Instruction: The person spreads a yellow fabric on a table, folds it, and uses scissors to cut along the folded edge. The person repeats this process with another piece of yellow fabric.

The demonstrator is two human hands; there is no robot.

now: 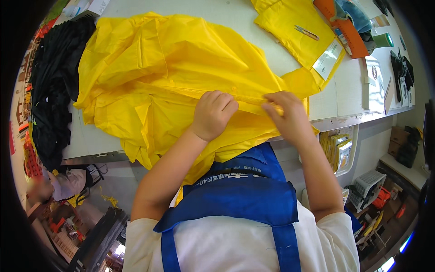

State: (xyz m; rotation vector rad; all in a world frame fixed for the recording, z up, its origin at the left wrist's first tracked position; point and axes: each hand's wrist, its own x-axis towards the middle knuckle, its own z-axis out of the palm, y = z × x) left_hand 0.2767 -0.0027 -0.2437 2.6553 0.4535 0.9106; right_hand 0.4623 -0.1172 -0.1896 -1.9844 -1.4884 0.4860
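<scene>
At 10 o'clock a black cloth (54, 77) lies close against the yellow garment (195, 54), so the room for moving is narrow there. The garment spreads from 10 o'clock to the centre, and its lower part hangs over the near bench edge at 7 o'clock. The left hand (214, 113) has its grip clenched on the garment's front seam. The bench (226, 11) opens bare at 12 o'clock. The right hand (290, 113), toward 2 o'clock, touches the same seam; whether its grip pinches, I cannot tell. At 1 o'clock a folded yellow cloth (290, 41) carries a cutter (306, 32). Beyond the bench, a person (70, 183) is at 8 o'clock, a white basket (367, 181) at 4.
</scene>
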